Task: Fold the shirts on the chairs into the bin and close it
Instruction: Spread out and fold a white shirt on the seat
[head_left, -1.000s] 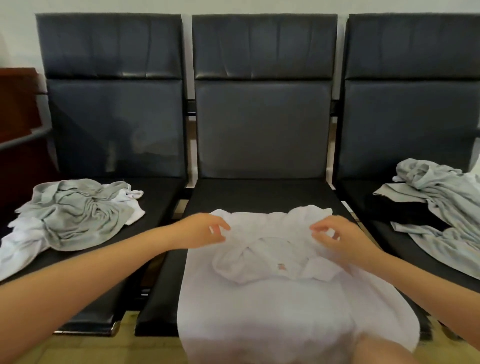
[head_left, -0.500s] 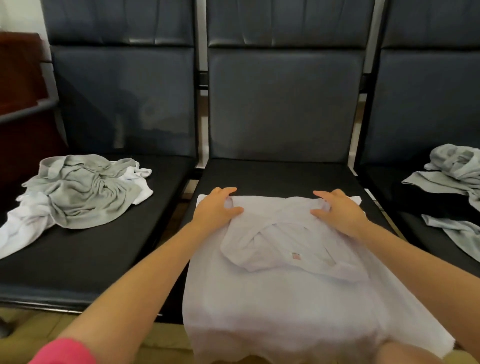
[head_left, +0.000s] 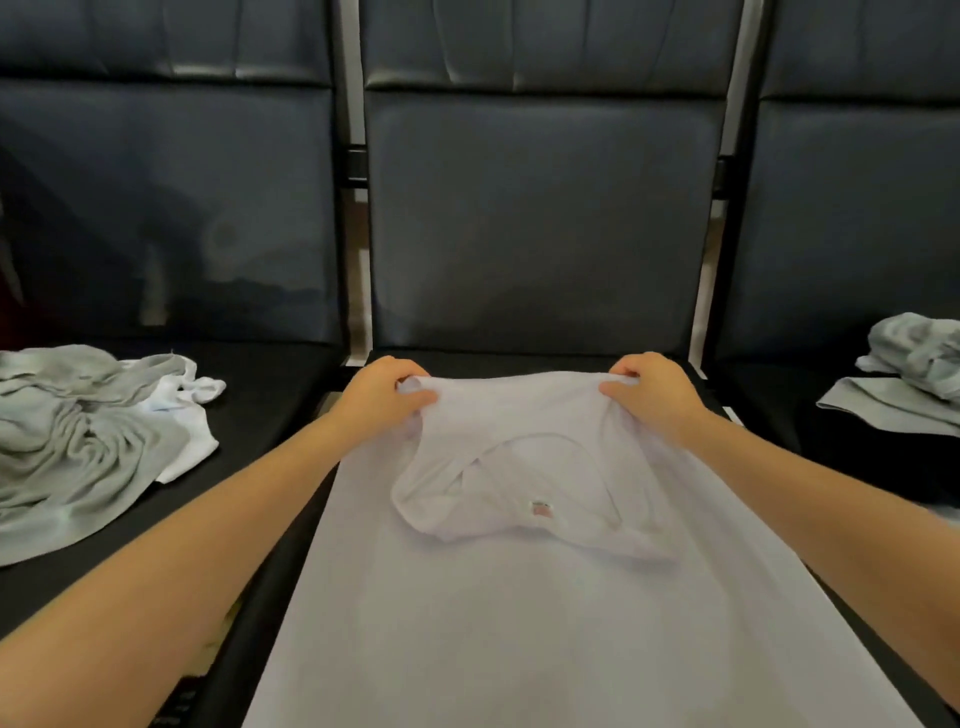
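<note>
Fingers of left hand and right hand pinch the white shirt's far corners; its long axis runs 12-to-6 o'clock.

Both arms are stretched fwd; the white shirt's far edge is pinched by L hand & R hand.

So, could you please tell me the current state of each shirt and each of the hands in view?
white shirt: spread flat on the middle chair, far edge lifted
left hand: grips the shirt's far left corner
right hand: grips the far right corner
grey and white shirts: crumpled on the left chair
grey shirts: unfolded on the right chair
</note>
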